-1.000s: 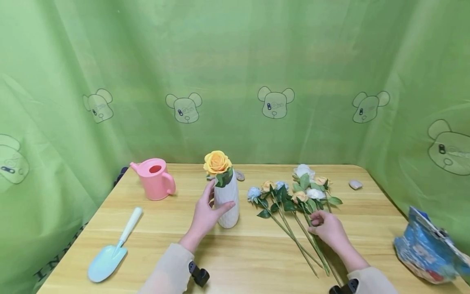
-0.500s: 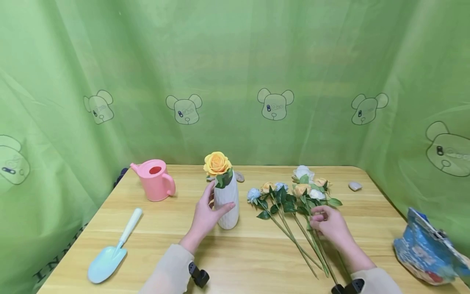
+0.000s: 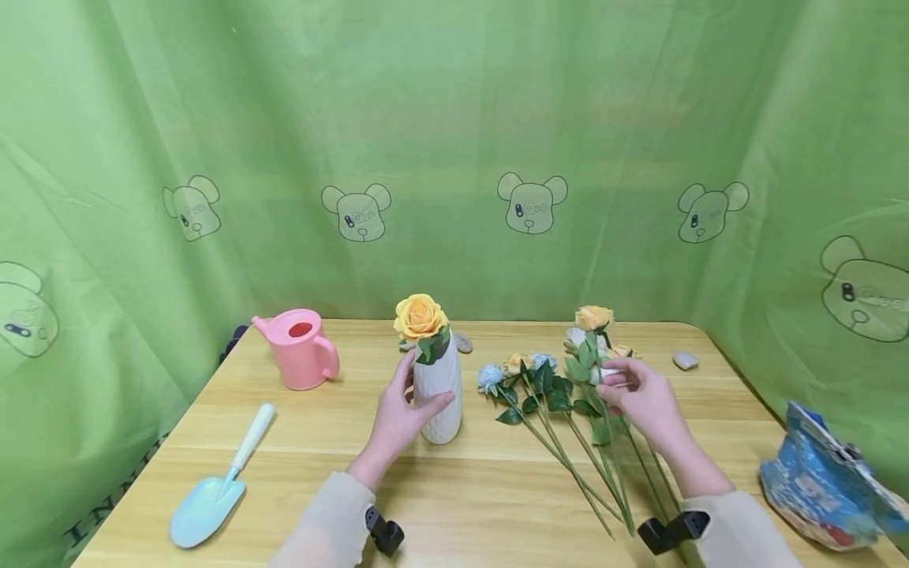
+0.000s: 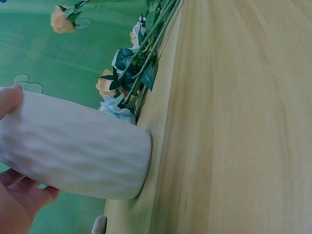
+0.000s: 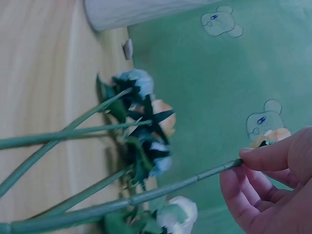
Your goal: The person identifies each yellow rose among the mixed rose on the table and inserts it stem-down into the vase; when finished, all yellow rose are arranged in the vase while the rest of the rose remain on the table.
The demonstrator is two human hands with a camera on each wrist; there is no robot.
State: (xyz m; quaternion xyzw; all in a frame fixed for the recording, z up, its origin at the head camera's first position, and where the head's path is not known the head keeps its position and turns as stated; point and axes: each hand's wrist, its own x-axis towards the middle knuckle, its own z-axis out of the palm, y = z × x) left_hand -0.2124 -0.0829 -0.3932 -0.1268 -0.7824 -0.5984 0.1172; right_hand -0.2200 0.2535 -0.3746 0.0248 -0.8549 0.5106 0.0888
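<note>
My left hand (image 3: 399,418) grips the white textured vase (image 3: 442,375) around its side. A yellow-orange rose (image 3: 420,317) with green leaves stands in the vase mouth. In the right wrist view, thumb and fingers of my right hand (image 5: 273,183) pinch the green stem of a peach rose (image 3: 593,318), whose bloom is raised above the other flowers. Beneath and beside it lie white roses (image 5: 179,214) and another peach one. Left of these, blue roses (image 3: 490,378) and a peach rose (image 3: 517,363) rest on the wooden table, stems pointing toward me.
A pink watering can (image 3: 301,355) stands back left, with a pale blue trowel (image 3: 209,505) in front of it. A blue plastic bag (image 3: 817,485) sits at the right edge. Stones (image 3: 686,360) lie toward the back. Green curtain (image 3: 454,118) surrounds the table (image 3: 341,442).
My right hand has taken the peach rose by its stem and raised it up and away from the pile. The left hand has stayed on the vase.
</note>
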